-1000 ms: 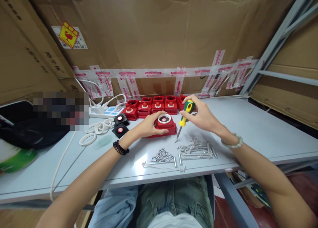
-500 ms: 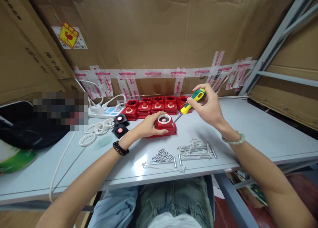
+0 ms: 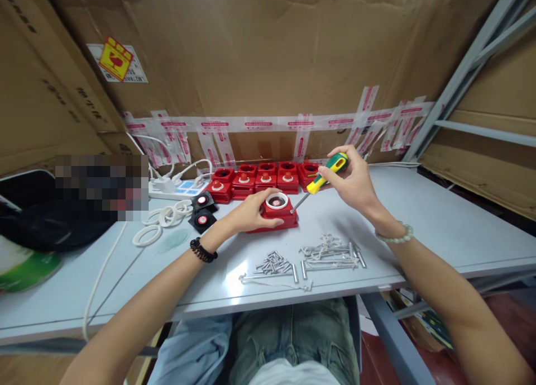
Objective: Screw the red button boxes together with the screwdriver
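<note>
My left hand (image 3: 256, 212) is wrapped over the left side of a red box-shaped housing (image 3: 288, 222), pressing it on the table. A white ring (image 3: 277, 201) sits on top of the housing around a dark round centre. Closed around the handle of a green and yellow screwdriver (image 3: 329, 172), my right hand (image 3: 350, 178) holds it tilted. The screwdriver's tip touches the housing's right corner, where a small screw seems to be. Nearer to me lie a pile of screws (image 3: 274, 263) and several metal rods with cords (image 3: 330, 256).
Several red housings (image 3: 266, 175) stand in a row at the back. White rings (image 3: 147, 236) and two black square parts (image 3: 202, 220) lie to the left, by a white power strip (image 3: 180, 190). A cardboard sheet (image 3: 268, 55) rises behind the table (image 3: 419, 217).
My right hand and the screwdriver have shifted slightly right and down, the handle tilting a little lower. My left hand and the red housing have stayed in place.
</note>
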A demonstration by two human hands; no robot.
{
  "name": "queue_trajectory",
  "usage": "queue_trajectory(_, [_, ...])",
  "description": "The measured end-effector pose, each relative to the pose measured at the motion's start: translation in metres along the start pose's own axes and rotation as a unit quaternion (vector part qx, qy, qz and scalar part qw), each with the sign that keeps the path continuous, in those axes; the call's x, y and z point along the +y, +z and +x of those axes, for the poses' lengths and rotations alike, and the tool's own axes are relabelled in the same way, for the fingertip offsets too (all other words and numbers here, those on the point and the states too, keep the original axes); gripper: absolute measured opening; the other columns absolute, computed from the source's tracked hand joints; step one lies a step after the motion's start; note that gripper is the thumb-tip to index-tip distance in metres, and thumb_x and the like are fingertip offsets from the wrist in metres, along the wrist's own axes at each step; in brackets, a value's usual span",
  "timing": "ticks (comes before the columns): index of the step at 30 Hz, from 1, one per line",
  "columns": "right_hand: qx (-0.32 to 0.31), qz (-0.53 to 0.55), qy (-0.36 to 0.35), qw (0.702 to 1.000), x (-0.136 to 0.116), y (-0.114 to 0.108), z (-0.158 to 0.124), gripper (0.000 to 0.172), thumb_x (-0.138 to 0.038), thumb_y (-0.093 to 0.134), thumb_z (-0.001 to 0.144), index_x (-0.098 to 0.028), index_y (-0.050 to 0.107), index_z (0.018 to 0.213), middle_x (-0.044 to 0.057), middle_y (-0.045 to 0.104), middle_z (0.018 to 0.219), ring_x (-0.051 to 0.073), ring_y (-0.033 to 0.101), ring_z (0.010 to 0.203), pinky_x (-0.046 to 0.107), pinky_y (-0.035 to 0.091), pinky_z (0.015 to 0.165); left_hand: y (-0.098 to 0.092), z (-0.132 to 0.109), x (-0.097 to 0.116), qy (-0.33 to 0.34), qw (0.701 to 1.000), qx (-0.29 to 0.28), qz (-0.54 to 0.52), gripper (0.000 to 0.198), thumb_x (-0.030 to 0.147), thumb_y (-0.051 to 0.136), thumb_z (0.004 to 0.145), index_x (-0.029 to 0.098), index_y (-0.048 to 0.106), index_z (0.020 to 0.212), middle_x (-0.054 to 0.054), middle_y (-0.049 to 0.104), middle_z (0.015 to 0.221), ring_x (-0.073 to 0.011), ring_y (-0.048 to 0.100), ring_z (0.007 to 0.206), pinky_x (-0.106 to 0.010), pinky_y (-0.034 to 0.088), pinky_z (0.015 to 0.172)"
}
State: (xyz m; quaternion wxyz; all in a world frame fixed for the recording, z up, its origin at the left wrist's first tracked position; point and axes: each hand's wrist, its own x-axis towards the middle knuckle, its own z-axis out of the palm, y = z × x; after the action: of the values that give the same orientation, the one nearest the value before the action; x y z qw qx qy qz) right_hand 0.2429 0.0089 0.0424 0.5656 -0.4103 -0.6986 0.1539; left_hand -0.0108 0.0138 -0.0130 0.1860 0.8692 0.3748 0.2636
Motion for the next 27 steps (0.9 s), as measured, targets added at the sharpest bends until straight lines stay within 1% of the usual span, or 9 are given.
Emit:
queue_trajectory(8, [0.006, 0.014, 0.001, 1.000, 0.005, 0.000, 0.001, 0.030, -0.032, 0.069, 0.073, -0.024, 0.048, 0.093, -0.003, 0.046, 0.076, 0.015, 0.054, 0.072, 0.032, 0.051, 0.062, 0.000, 0.000, -0.001, 0.003, 1.000, 0.002, 0.003, 0.068, 0.045, 0.072, 0.074, 0.020, 0.046, 0.131, -0.012, 0.059, 0.133, -0.0294, 0.060, 0.117, -0.042, 0.049, 0.098])
queue_trajectory(14, [0.012, 0.015, -0.013, 1.000, 0.008, 0.002, 0.001, 0.029, -0.032, 0.070, 0.073, -0.023, 0.049, 0.092, -0.004, 0.047, 0.074, 0.014, 0.053, 0.069, 0.031, 0.051, 0.060, 0.001, 0.000, -0.002, 0.004, 1.000, 0.005, 0.014, 0.067, 0.046, 0.071, 0.074, 0.021, 0.046, 0.131, -0.011, 0.058, 0.134, -0.0296, 0.059, 0.118, -0.042, 0.048, 0.100])
queue_trajectory(21, [-0.011, 0.016, -0.004, 1.000, 0.005, 0.005, 0.001, 0.031, -0.031, 0.070, 0.073, -0.022, 0.049, 0.094, -0.004, 0.046, 0.075, 0.012, 0.052, 0.063, 0.029, 0.051, 0.056, 0.001, 0.001, -0.002, 0.003, 1.000, 0.005, 0.007, 0.068, 0.047, 0.071, 0.073, 0.021, 0.047, 0.131, -0.011, 0.058, 0.134, -0.0297, 0.060, 0.118, -0.042, 0.048, 0.099])
queue_trajectory(23, [-0.024, 0.001, -0.022, 0.999, -0.002, 0.007, 0.001, 0.031, -0.032, 0.068, 0.076, -0.022, 0.048, 0.097, -0.004, 0.048, 0.076, 0.012, 0.053, 0.064, 0.029, 0.050, 0.057, 0.001, 0.001, -0.002, 0.005, 1.000, 0.005, 0.002, 0.067, 0.046, 0.071, 0.073, 0.021, 0.047, 0.130, -0.011, 0.059, 0.134, -0.0296, 0.060, 0.117, -0.041, 0.049, 0.098])
queue_trajectory(27, [-0.063, -0.076, -0.091, 0.991, -0.021, 0.014, 0.000, 0.030, -0.032, 0.064, 0.081, -0.022, 0.048, 0.104, -0.003, 0.051, 0.078, 0.011, 0.051, 0.064, 0.027, 0.045, 0.059, 0.000, 0.000, -0.001, 0.012, 1.000, 0.003, 0.004, 0.065, 0.045, 0.071, 0.074, 0.021, 0.048, 0.130, -0.011, 0.058, 0.134, -0.0293, 0.059, 0.118, -0.041, 0.048, 0.099])
